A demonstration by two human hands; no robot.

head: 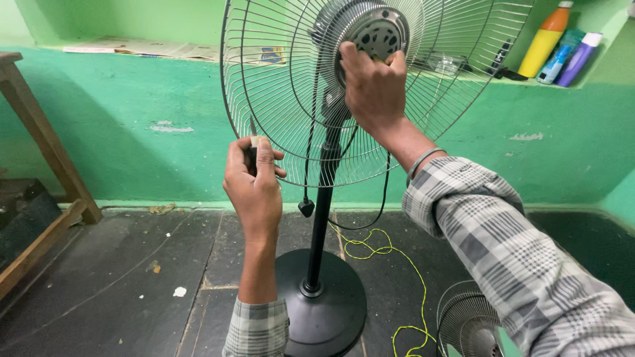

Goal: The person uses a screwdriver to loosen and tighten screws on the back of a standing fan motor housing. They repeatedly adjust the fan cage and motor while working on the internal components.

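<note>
Two hands work on a pedestal fan [322, 218] standing on the floor [119, 284]: the right hand [374, 86] closes its fingers on the motor housing [377, 33] behind the wire guard [278, 99]; the left hand [254, 182] wraps a screwdriver [253, 142].

The fan [331, 132] stood upright on a black pole rising from a round black base [322, 307] on the dark floor. Its rear wire guard [278, 86], a silver dish of thin radial wires, faced the camera with no blades visible in it. At the guard's centre sat the round grey motor plate [377, 33], pierced with slots. A black cord hung down beside the pole. Left of the pole, level with the guard's lower rim, a screwdriver [253, 142] with a dark handle pointed its thin shaft up against the wires.
</note>
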